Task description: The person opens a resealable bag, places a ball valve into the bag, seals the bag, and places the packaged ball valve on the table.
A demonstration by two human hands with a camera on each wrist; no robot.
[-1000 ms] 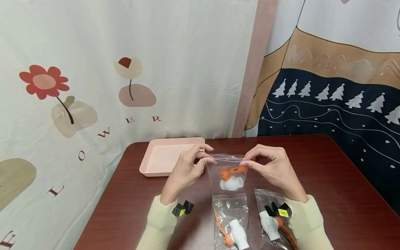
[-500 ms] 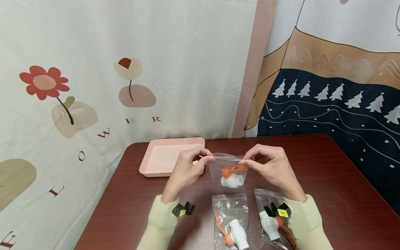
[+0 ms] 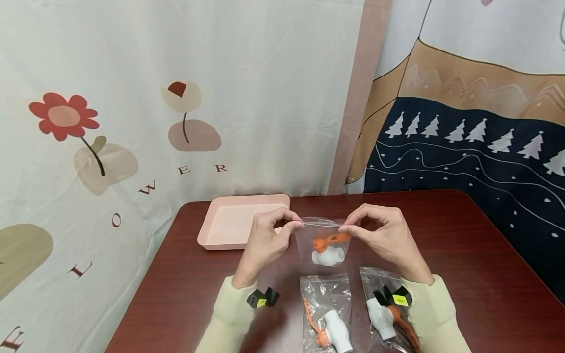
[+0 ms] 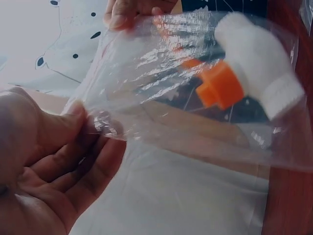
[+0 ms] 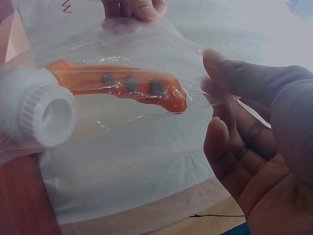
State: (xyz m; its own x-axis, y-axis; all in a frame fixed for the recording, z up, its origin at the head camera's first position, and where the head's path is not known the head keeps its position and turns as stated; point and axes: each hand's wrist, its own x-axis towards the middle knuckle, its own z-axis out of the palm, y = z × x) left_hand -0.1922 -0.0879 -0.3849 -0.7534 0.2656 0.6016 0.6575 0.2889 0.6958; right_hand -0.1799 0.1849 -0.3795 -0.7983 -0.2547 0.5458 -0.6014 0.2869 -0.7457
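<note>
In the head view, both hands hold up a clear zip-lock bag (image 3: 305, 247) by its top corners. My left hand (image 3: 267, 238) pinches the left corner between thumb and fingers; my right hand (image 3: 388, 238) pinches the right one. Inside hangs a white plastic ball valve (image 3: 328, 256) with an orange lever handle (image 3: 332, 240). Seen from the left wrist, the plastic is pulled taut from the left thumb (image 4: 58, 127). The right wrist view shows the valve's ribbed white end (image 5: 49, 115) and the orange handle (image 5: 122, 85) through the film. Whether the zip is sealed I cannot tell.
Two more bagged valves lie on the red-brown table (image 3: 176, 304): one bag (image 3: 326, 289) in front, another bag (image 3: 368, 279) partly under the right wrist. A shallow pink tray (image 3: 229, 223) stands at the back left, behind the left hand. Printed curtains (image 3: 273, 98) border the table's rear.
The left index finger, raised a second ago, has come down, and the left hand now pinches the bag's corner. The bag has risen very slightly; the right hand stays nearly still.
</note>
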